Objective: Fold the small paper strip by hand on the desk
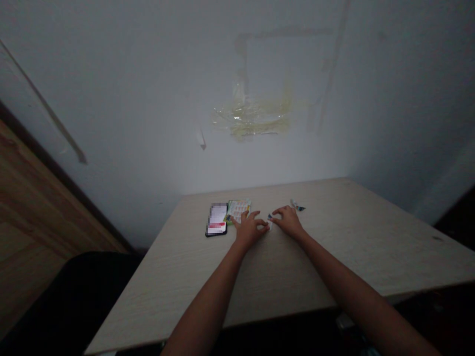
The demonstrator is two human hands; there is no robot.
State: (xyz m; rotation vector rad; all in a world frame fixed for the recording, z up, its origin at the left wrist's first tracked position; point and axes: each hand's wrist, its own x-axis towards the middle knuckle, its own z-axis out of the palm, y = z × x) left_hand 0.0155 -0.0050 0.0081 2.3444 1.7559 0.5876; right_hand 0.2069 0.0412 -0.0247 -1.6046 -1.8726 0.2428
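Both of my hands meet over the middle of the table around a small white-and-blue piece [270, 223], too small to tell its kind. My right hand [290, 222] pinches its blue upper end between thumb and forefinger. The thumb and forefinger of my left hand [249, 229] close at its white lower part, while the other fingers spread over the edge of a printed sheet or booklet [239, 205]. Just beyond my right hand lies another small white piece with a dark blue end [297, 205].
A phone [216, 220] with its screen lit lies left of the printed sheet. The pale wooden table [178, 287] stands against a wall [148, 99] marked with old tape [256, 116]. A dark object [85, 282] is at the left beside wooden boards [33, 198].
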